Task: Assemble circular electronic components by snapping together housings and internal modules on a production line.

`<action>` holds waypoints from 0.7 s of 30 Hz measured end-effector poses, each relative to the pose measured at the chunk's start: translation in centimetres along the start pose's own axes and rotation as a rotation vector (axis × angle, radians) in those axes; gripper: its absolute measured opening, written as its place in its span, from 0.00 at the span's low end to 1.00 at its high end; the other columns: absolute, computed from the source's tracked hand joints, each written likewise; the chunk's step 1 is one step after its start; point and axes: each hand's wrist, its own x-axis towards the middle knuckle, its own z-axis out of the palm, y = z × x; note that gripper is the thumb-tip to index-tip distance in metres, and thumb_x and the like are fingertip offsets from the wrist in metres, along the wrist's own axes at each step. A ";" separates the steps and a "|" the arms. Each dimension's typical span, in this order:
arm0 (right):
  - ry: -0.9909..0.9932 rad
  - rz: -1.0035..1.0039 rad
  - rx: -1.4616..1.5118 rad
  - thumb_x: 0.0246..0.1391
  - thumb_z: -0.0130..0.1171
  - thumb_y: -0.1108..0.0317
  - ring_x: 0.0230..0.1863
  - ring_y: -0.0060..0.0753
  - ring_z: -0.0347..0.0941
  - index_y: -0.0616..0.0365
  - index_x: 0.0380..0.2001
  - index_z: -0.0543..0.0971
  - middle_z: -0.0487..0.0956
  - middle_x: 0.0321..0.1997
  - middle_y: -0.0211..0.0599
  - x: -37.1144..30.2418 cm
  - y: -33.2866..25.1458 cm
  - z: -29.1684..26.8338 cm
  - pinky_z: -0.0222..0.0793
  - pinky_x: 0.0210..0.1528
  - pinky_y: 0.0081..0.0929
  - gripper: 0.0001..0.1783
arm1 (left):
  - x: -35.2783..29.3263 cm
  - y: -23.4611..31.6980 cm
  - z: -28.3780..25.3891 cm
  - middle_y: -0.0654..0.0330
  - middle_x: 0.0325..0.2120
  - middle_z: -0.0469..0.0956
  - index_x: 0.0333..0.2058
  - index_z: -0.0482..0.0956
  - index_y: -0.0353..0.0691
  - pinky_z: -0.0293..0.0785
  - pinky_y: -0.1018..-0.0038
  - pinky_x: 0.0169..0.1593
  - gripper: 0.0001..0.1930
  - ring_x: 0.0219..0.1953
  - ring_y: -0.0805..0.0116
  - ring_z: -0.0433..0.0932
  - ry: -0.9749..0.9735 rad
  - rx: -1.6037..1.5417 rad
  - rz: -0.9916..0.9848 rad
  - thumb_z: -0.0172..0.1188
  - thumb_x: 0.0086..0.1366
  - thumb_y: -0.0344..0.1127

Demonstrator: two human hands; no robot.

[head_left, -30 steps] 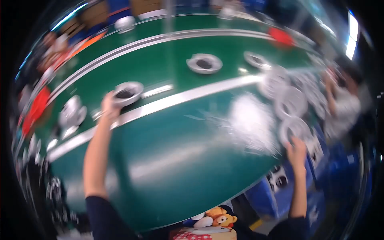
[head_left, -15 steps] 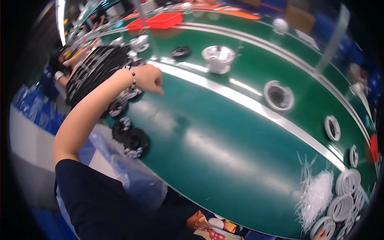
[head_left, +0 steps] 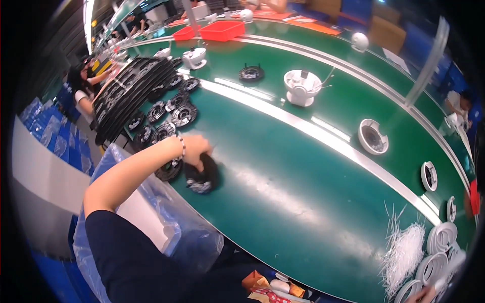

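Note:
My left hand [head_left: 198, 149] reaches across the bench and is closed on a black ring-shaped part [head_left: 210, 177], which looks tilted; its fingers are at the ring's upper side. Several similar black round parts with silvery pieces, one of them a black part [head_left: 184, 115], lie in a group beyond that hand. Only a piece of my right hand [head_left: 426, 294] shows at the lower right edge, blurred. It is beside grey-white rings [head_left: 432, 267] and a smeared whitish thing; whether it grips anything is unclear.
A heap of thin white strips [head_left: 402, 257] lies near the rings. Black trays [head_left: 134, 88] are stacked at the far left. White housings, including a white round housing [head_left: 302, 87], stand on the green surface past a metal rail [head_left: 283, 115]. Red bins [head_left: 222, 31] are farther back. Co-workers sit at the far sides.
My left hand has come nearer, down onto the black ring part, and has closed on it; that part has shifted right. My right hand shows slightly more at the lower right.

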 end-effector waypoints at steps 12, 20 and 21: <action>-0.924 -0.712 0.805 0.35 0.57 0.71 0.48 0.46 0.65 0.60 0.32 0.73 0.71 0.44 0.45 -2.9 -12.1 7.1 0.52 0.54 0.48 0.15 | 17.5 13.8 -8.8 0.48 0.41 0.71 0.46 0.65 0.34 0.67 0.71 0.48 0.34 0.44 0.59 0.71 0.561 -0.606 0.528 0.65 0.37 0.37; -1.115 -0.213 0.733 0.16 0.69 0.42 0.63 0.64 0.32 0.64 0.58 0.47 0.37 0.61 0.66 -2.8 -13.5 8.6 0.35 0.61 0.48 0.67 | 23.9 18.3 -0.9 0.54 0.41 0.68 0.47 0.64 0.36 0.64 0.74 0.48 0.29 0.45 0.67 0.67 1.194 -1.301 0.316 0.61 0.43 0.32; -1.199 -0.186 0.711 0.18 0.69 0.42 0.62 0.64 0.37 0.67 0.56 0.50 0.42 0.61 0.65 -2.0 -15.2 9.0 0.36 0.61 0.46 0.64 | 23.9 18.1 0.0 0.55 0.41 0.69 0.47 0.63 0.35 0.65 0.74 0.48 0.29 0.44 0.68 0.68 1.111 -1.422 0.290 0.61 0.44 0.30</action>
